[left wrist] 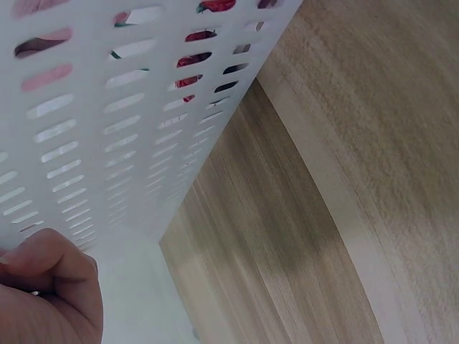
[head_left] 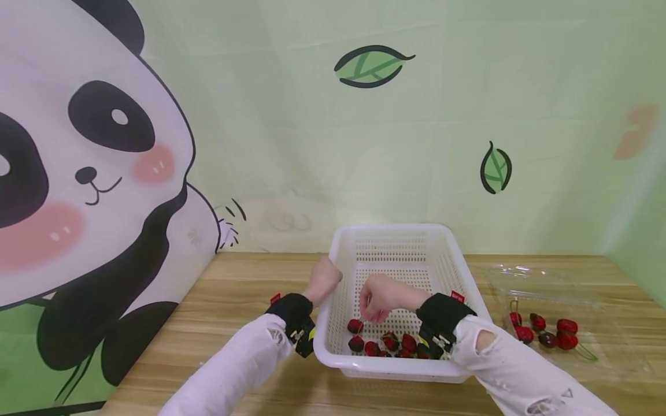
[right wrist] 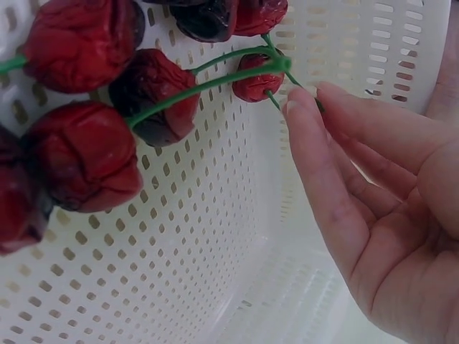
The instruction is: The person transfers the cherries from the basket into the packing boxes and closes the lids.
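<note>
A white plastic basket with slotted walls stands on the table. My left hand grips its left rim; in the left wrist view the curled fingers show beside the wall. Inside the basket, my right hand pinches a green stem between thumb and fingertip. Close to the pinched stem hangs or lies a red cherry; which cherry the stem belongs to is hard to tell. Several wrinkled, dark red cherries with green stems lie along the basket's near end, partly behind my right wrist in the head view.
On the right lies a clear plastic box with several more cherries in it. A wood-grain table carries everything. Behind it hangs a pale green backdrop with a panda and leaves.
</note>
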A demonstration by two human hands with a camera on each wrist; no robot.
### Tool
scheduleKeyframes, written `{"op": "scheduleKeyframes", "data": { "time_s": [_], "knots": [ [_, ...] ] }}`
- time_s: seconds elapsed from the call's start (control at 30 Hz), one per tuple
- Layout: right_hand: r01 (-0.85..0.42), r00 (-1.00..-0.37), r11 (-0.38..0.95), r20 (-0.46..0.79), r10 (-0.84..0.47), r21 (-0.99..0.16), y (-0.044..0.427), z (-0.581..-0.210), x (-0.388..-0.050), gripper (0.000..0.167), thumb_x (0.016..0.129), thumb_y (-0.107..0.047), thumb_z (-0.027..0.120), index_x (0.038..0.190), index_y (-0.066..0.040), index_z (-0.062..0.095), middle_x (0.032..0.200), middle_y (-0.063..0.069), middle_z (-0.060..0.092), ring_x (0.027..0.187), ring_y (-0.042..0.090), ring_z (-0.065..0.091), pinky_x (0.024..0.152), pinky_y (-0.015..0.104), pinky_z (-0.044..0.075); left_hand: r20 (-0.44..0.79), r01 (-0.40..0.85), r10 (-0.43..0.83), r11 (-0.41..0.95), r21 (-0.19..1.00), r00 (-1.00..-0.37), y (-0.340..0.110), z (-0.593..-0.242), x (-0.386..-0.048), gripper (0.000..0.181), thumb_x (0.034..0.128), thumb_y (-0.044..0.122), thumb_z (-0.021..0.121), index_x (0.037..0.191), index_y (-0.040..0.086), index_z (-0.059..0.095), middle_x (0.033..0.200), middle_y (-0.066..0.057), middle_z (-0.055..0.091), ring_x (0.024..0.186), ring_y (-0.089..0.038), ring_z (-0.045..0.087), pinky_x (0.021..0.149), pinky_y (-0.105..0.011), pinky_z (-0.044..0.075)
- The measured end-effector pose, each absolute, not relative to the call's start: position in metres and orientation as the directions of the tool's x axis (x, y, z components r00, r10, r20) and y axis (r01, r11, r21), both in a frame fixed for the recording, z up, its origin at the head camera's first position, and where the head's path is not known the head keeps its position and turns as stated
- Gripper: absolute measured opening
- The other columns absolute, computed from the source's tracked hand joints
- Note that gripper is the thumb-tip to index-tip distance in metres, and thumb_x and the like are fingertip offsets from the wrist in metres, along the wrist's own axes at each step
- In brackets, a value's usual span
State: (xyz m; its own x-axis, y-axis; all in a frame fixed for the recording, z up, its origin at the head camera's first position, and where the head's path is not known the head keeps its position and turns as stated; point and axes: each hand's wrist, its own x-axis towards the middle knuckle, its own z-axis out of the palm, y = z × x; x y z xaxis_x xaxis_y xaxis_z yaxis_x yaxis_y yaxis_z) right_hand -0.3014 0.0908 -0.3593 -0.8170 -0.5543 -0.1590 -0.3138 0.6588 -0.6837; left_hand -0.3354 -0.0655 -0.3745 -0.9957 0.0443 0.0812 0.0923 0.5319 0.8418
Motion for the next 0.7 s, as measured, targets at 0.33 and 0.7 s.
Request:
{"op": "scheduleKeyframes", "data": {
  "time_s": [0.33,0.7],
  "knots": [
    [-0.319,-0.799,0.656,-0.178,-0.574,-0.684,0.0908,-0.3615,-0.2996,0.009,0.075,0.004,0.068,0.068,-0.001,0.065,0.062,0.007,0.061,0.056,0.022,0.060,0.052,0.031,0.050,0.089,0.107,0.058,0.532,0.840,-0.994,-0.0654,-0.3751,-0.3354,0.027,0.0732,-0.008,0.044,0.100,-0.009,0.045,0.087,-0.019,0.053,0.073,-0.030,0.055,0.061,-0.042,0.049],
    [-0.339,-0.798,0.635,-0.144,-0.585,-0.694,0.0944,-0.3667,-0.3001,0.012,0.074,0.008,0.067,0.065,0.000,0.065,0.059,0.007,0.060,0.054,0.022,0.060,0.050,0.031,0.050,0.064,0.085,0.060,0.515,0.853,-0.996,-0.0653,-0.3753,-0.3351,0.032,0.0754,-0.008,0.043,0.107,-0.009,0.043,0.093,-0.020,0.054,0.075,-0.030,0.055,0.063,-0.044,0.049]
  ]
}}
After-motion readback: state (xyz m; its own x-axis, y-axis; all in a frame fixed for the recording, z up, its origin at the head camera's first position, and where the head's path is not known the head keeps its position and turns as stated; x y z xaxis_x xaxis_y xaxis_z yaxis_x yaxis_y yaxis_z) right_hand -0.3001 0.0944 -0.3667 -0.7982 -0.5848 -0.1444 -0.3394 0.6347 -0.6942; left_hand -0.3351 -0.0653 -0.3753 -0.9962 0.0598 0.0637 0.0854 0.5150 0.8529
